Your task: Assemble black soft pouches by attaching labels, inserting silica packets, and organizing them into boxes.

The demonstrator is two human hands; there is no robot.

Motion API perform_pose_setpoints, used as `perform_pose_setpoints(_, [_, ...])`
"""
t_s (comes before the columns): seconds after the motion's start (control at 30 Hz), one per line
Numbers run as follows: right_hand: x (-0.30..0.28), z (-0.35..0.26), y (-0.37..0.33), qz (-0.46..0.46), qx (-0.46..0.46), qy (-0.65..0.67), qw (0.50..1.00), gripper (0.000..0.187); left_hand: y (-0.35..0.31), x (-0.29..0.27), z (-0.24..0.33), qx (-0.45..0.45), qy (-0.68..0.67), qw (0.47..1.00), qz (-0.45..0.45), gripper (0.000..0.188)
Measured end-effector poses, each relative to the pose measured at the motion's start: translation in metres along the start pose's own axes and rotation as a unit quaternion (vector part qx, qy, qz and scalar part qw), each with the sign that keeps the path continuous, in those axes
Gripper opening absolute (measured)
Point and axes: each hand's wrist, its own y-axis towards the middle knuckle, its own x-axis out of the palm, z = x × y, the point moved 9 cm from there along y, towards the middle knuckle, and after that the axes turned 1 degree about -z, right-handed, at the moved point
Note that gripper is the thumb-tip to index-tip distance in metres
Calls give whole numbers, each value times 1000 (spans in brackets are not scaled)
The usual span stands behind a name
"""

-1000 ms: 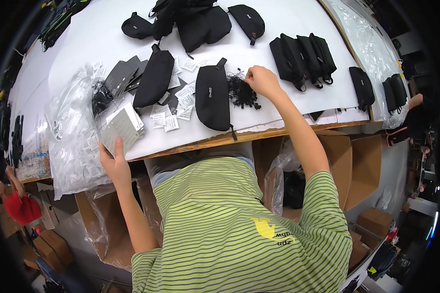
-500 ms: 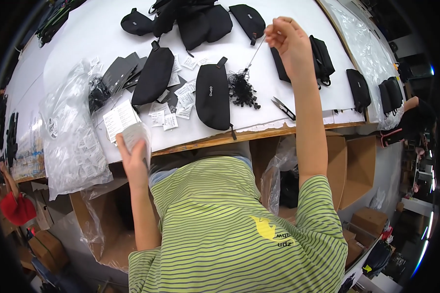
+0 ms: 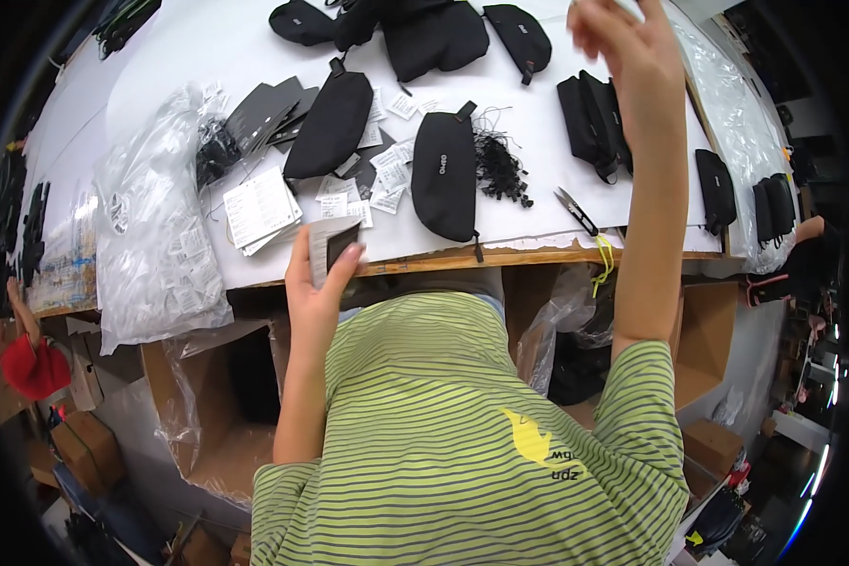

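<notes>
My left hand (image 3: 311, 297) grips a small set of hang tags (image 3: 321, 255), white and black, between thumb and fingers at the table's near edge. High at the right, my right hand (image 3: 623, 38) is raised over the table, its fingers curled and slightly blurred; what they hold, if anything, cannot be made out. Below it to the left lies a loose bundle of black tag strings (image 3: 502, 172), beside a black zip pouch (image 3: 446, 179). A stack of white printed cards (image 3: 258, 209) lies just beyond my left hand, with small white labels (image 3: 391, 176) scattered nearby.
Thread snips (image 3: 577, 209) with a yellow cord lie near the front edge. More black pouches (image 3: 434, 42) are piled at the back, another pouch (image 3: 330, 123) among dark cards (image 3: 255, 118). A clear plastic bag (image 3: 156, 236) sits left. Open cardboard boxes (image 3: 212, 415) stand below the table.
My right hand has moved up and right, away from the string bundle; the strand stretched from it is no longer seen. My left hand has drawn tags off the card stack toward me.
</notes>
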Motion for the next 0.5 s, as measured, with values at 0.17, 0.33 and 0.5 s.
perform_pose_setpoints(0.17, [72,29,-94,-120,53,93,987,32,-2,34,39,153,98,982,-52,12])
perform_pose_setpoints(0.33, [106,25,-140,-170,25,20,985,34,-9,51,49,204,171,962,-65,11])
perform_pose_setpoints(0.5, [105,33,-145,-155,34,-5,987,34,-14,54,54,246,224,942,-49,13])
